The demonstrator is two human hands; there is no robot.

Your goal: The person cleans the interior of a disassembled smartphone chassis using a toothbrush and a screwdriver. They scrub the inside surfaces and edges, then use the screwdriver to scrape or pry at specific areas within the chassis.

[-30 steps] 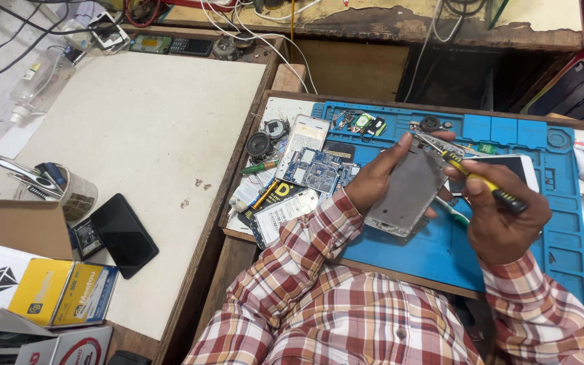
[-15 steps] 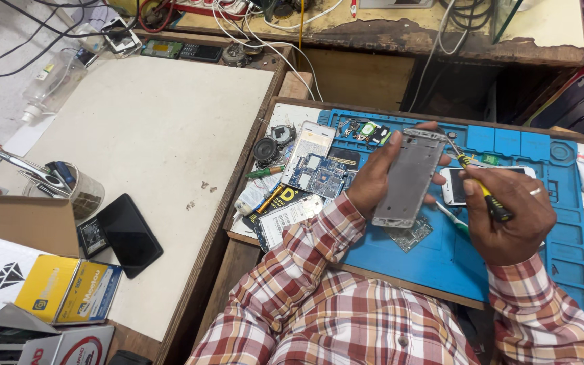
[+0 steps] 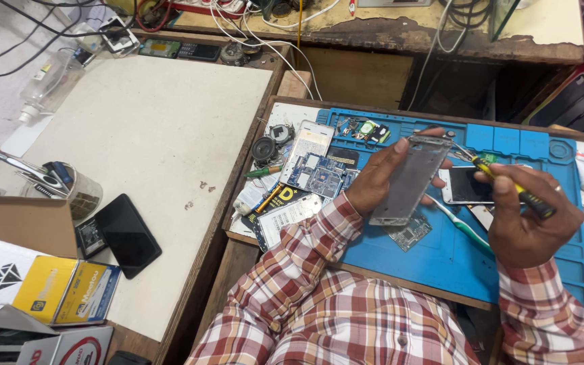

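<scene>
My left hand (image 3: pixel 380 179) grips a grey metal phone frame (image 3: pixel 410 180), tilted upright above the blue work mat (image 3: pixel 441 260). My right hand (image 3: pixel 528 216) holds a yellow-and-black screwdriver (image 3: pixel 508 184) whose tip reaches the frame's top right corner. Under the frame a small green circuit board (image 3: pixel 410 233) lies on the mat. A white phone (image 3: pixel 468 186) rests face up just behind the screwdriver.
Circuit boards (image 3: pixel 319 172), small speakers (image 3: pixel 265 147) and labelled parts crowd the mat's left side. On the pale table (image 3: pixel 157 135) to the left lie a black phone (image 3: pixel 126 233), a tool cup (image 3: pixel 79 192) and yellow boxes (image 3: pixel 69 290). Cables and a shelf run along the back.
My left hand has turned and raised the phone frame more upright. The screwdriver tip has shifted up to its top corner. The view has drifted slightly.
</scene>
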